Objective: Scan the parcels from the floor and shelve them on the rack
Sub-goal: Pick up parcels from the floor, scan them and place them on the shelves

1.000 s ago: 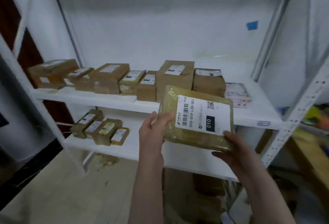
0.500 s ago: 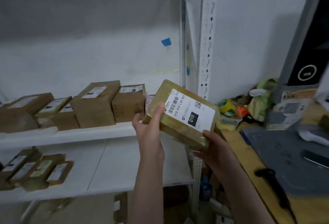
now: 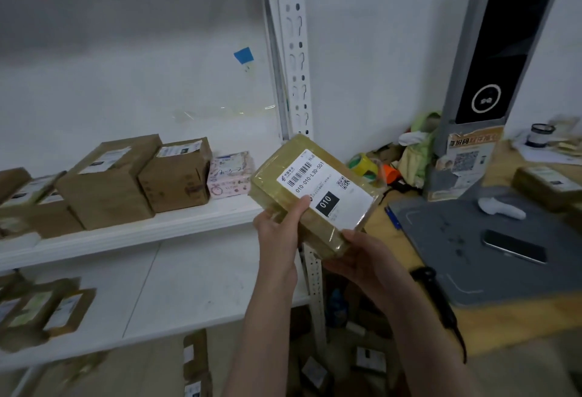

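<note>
Left hand (image 3: 277, 232) grips the parcel (image 3: 315, 195) at its near-left edge, thumb on the label (image 3: 327, 188). Right hand (image 3: 362, 258) cups the near-right corner from beneath. The parcel is held clear of all surfaces, label up, long axis running far-left to near-right. The scanner tower (image 3: 491, 65) and grey mat (image 3: 472, 239) on the counter (image 3: 519, 318) lie to the right, right hand nearer. The rack shelf (image 3: 157, 226) lies left.

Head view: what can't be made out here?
Head view only:
- Tape-wrapped yellowish parcel: near end covered by left hand and right hand.
- Its white label: small print too small.
- Brown parcels on lower shelf: blurred, cut by left edge.
- Tall grey scanner column: top cut off by upper edge.
</note>
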Demonstrator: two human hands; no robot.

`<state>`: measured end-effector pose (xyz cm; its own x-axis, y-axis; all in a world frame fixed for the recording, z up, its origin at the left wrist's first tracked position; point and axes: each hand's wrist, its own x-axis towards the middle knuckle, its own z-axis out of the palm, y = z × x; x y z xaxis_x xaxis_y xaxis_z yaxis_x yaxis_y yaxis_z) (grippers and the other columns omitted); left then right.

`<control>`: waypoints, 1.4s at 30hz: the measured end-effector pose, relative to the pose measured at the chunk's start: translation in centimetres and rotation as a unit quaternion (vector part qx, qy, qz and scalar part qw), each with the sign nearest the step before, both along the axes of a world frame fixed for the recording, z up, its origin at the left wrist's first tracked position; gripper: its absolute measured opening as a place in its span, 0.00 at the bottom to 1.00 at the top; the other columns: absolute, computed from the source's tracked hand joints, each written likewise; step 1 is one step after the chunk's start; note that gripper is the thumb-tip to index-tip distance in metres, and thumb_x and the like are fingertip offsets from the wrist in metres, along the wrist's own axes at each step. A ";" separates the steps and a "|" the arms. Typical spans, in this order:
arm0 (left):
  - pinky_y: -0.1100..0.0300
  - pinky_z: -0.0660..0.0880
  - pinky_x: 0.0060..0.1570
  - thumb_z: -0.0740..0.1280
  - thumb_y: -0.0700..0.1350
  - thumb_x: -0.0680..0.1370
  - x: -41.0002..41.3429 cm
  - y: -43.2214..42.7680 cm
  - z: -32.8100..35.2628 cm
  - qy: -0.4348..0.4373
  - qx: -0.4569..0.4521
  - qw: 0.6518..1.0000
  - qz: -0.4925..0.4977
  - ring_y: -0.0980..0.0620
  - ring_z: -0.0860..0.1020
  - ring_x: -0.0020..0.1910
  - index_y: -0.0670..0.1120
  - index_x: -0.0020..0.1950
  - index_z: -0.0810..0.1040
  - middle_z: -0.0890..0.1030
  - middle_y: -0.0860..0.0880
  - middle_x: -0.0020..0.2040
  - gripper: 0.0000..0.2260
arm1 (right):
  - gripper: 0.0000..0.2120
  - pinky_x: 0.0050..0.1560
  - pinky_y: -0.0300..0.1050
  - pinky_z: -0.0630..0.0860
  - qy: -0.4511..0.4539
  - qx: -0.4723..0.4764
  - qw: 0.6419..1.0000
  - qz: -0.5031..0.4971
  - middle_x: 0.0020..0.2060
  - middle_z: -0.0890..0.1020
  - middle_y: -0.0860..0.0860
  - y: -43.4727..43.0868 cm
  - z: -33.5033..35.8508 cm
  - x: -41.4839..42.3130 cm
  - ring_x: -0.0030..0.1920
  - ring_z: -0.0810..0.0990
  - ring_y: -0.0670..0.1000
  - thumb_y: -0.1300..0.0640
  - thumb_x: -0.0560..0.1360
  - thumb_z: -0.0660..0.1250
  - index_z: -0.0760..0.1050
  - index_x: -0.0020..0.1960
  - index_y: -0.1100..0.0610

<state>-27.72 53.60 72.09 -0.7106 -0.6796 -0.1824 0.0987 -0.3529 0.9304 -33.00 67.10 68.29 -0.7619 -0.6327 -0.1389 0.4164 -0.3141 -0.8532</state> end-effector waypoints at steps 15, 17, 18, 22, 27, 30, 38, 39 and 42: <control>0.53 0.81 0.48 0.75 0.50 0.74 -0.2 -2.0 -3.5 -0.071 -0.021 0.988 -0.133 0.48 0.82 0.56 0.49 0.72 0.68 0.82 0.46 0.62 0.29 | 0.15 0.45 0.46 0.84 -0.056 0.045 0.989 -0.130 0.41 0.87 0.54 1.9 -2.6 -0.3 0.41 0.87 0.51 0.56 0.67 0.70 0.79 0.51 0.61; 0.48 0.80 0.56 0.76 0.51 0.73 0.0 -2.4 -4.6 -0.101 -0.035 0.981 -0.162 0.47 0.80 0.59 0.51 0.76 0.64 0.79 0.46 0.65 0.34 | 0.17 0.40 0.44 0.84 -0.077 0.051 0.987 -0.134 0.43 0.87 0.57 1.5 -3.6 0.0 0.41 0.87 0.52 0.56 0.68 0.70 0.79 0.54 0.63; 0.47 0.80 0.57 0.76 0.50 0.73 0.1 -2.5 -5.1 -0.114 -0.040 0.978 -0.173 0.47 0.79 0.59 0.53 0.76 0.63 0.78 0.47 0.67 0.36 | 0.19 0.40 0.44 0.84 -0.090 0.054 0.985 -0.135 0.45 0.87 0.58 1.3 -4.1 0.1 0.42 0.87 0.53 0.55 0.67 0.71 0.78 0.56 0.63; 0.53 0.80 0.46 0.76 0.45 0.73 -0.4 -2.2 -6.4 -0.135 -0.020 0.975 -0.173 0.51 0.80 0.54 0.52 0.76 0.63 0.78 0.46 0.66 0.35 | 0.23 0.49 0.47 0.84 -0.111 0.068 0.984 -0.118 0.50 0.86 0.61 1.6 -5.8 -0.6 0.47 0.86 0.56 0.53 0.67 0.72 0.77 0.59 0.63; 0.57 0.78 0.42 0.76 0.45 0.74 -2.7 -0.1 -7.2 -0.153 0.009 0.974 -0.168 0.53 0.80 0.50 0.47 0.73 0.65 0.80 0.47 0.59 0.31 | 0.17 0.50 0.54 0.83 -0.127 0.078 0.971 -0.187 0.50 0.85 0.59 4.1 -8.0 -3.7 0.50 0.85 0.58 0.50 0.76 0.67 0.77 0.60 0.59; 0.58 0.78 0.40 0.77 0.45 0.73 -4.7 1.6 -7.7 -0.171 0.009 0.972 -0.163 0.52 0.80 0.51 0.45 0.72 0.66 0.80 0.44 0.61 0.31 | 0.13 0.44 0.47 0.80 -0.144 0.141 0.935 -0.293 0.47 0.83 0.54 6.7 -9.7 -6.6 0.45 0.82 0.53 0.51 0.79 0.66 0.79 0.59 0.58; 0.58 0.79 0.38 0.78 0.44 0.72 -9.5 5.5 -9.5 -0.217 0.013 0.963 -0.158 0.51 0.81 0.50 0.45 0.64 0.70 0.81 0.46 0.57 0.25 | 0.09 0.44 0.47 0.73 -0.156 0.337 0.840 -0.394 0.48 0.79 0.54 12.4 -16.6 -13.3 0.46 0.77 0.53 0.51 0.77 0.69 0.77 0.52 0.55; 0.59 0.79 0.36 0.77 0.43 0.73 -9.9 5.9 -9.8 -0.221 0.018 0.962 -0.158 0.52 0.81 0.48 0.47 0.61 0.71 0.81 0.47 0.55 0.22 | 0.11 0.45 0.49 0.74 -0.144 0.382 0.832 -0.377 0.48 0.79 0.54 12.7 -17.4 -13.7 0.48 0.77 0.54 0.51 0.76 0.70 0.77 0.54 0.56; 0.60 0.78 0.33 0.78 0.44 0.72 -10.6 6.7 -10.5 -0.236 0.028 0.960 -0.146 0.50 0.82 0.49 0.45 0.63 0.71 0.82 0.45 0.55 0.24 | 0.13 0.50 0.53 0.79 -0.103 0.446 0.832 -0.312 0.44 0.80 0.56 13.1 -19.4 -14.8 0.46 0.79 0.57 0.56 0.75 0.70 0.79 0.57 0.63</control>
